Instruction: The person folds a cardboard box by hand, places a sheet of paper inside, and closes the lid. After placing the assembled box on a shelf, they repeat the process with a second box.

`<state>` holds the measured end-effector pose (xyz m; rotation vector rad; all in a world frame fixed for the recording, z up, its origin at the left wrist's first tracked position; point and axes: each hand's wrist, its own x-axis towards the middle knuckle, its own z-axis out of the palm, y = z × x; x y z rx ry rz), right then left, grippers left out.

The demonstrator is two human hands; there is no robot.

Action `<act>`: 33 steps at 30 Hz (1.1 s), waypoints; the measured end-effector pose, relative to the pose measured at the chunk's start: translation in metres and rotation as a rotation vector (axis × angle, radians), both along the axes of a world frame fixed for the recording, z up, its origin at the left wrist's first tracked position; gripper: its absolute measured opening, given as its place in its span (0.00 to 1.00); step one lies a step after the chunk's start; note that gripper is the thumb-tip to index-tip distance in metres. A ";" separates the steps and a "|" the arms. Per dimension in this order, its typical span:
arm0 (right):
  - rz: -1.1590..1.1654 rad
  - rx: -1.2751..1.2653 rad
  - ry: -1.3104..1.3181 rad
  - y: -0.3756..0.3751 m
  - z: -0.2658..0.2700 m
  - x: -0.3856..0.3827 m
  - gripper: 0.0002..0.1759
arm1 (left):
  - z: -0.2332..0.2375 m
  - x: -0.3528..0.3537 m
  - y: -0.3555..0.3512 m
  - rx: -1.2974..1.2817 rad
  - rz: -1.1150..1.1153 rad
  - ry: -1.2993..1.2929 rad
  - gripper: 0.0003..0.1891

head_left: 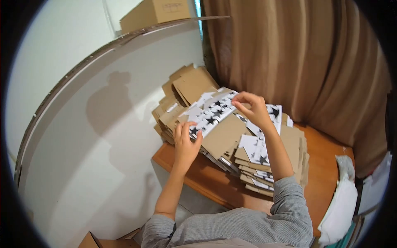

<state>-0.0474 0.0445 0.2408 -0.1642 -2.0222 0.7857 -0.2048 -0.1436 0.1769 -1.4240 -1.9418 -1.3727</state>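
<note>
A flat cardboard box blank with a white strip of black stars (214, 114) lies at the top of the middle stack of cardboard (226, 139). At its left end, my left hand (186, 142) grips the star-printed strip, thumb and fingers curled at its edge. My right hand (254, 109) pinches the strip's far right end between thumb and forefinger. Under my right forearm stands another stack of folded blanks (253, 163), some with star-printed white flaps.
Plain brown cardboard pieces (194, 84) pile up against the white panel (95, 124) at the left. The wooden table (326, 144) extends right, near white paper or plastic (341, 206). A brown curtain (281, 49) hangs behind. An open carton (109, 242) sits low at the left.
</note>
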 end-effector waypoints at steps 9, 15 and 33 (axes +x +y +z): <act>-0.438 -0.452 -0.181 -0.060 -0.178 0.137 0.06 | -0.158 0.075 -0.021 -0.180 -0.287 -0.227 0.11; -0.606 -0.545 -0.192 -0.102 -0.221 0.197 0.06 | -0.186 0.123 -0.021 -0.277 -0.449 -0.331 0.10; -0.671 -0.367 -0.245 -0.073 -0.196 0.317 0.06 | -0.183 0.279 0.129 -0.359 -0.577 0.171 0.22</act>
